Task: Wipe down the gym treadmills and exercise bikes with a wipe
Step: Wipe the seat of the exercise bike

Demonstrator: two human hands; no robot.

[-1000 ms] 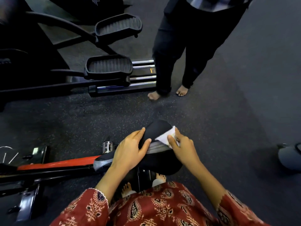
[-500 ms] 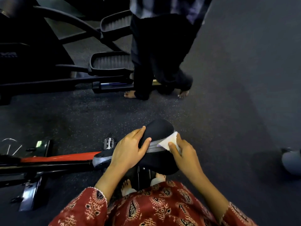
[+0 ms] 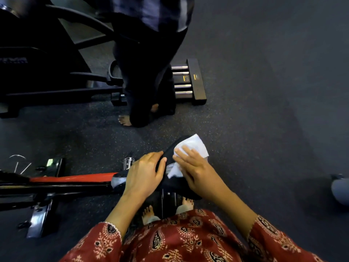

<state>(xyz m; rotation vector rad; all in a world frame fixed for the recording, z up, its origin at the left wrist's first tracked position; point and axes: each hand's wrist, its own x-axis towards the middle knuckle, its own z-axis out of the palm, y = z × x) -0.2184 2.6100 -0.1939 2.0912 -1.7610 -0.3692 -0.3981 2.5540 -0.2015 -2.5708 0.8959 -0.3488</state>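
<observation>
Exercise bike (image 3: 75, 179): lies across the lower left of the view, red bar and black frame. Judged heavy and rigid, so it will not shift under wiping pressure.

Saddle (image 3: 169, 151): black, padded, just in front of the wearer, nose pointing away. The surface looks smooth and a little yielding. It may swivel on its post, so it is best steadied at the side edge.

Left hand (image 3: 145, 173): grips the saddle's left edge, fingers curled over it and thumb on top.

Right hand (image 3: 196, 167): fingers straight and spread, pressing the wipe (image 3: 194, 146) flat onto the saddle's top. Nothing is pinched.

Wipe: white, thin, limp and light. It covers the saddle's nose, and one end trails under the palm. It is likely to bunch or slide unless held down by a flat hand. A damp surface would also make the saddle slippery.

Surroundings: dark speckled floor (image 3: 264, 91). A large dark machine (image 3: 47, 72) stands at upper left, probably a cross-trainer, though the lighting is too poor to be sure. A second person (image 3: 147, 72) stands barefoot between that machine and the saddle, near but not touching, and narrows the path forward. A metal pedal (image 3: 129, 163) sits just beside the left hand's knuckles and could snag a sleeve.
</observation>
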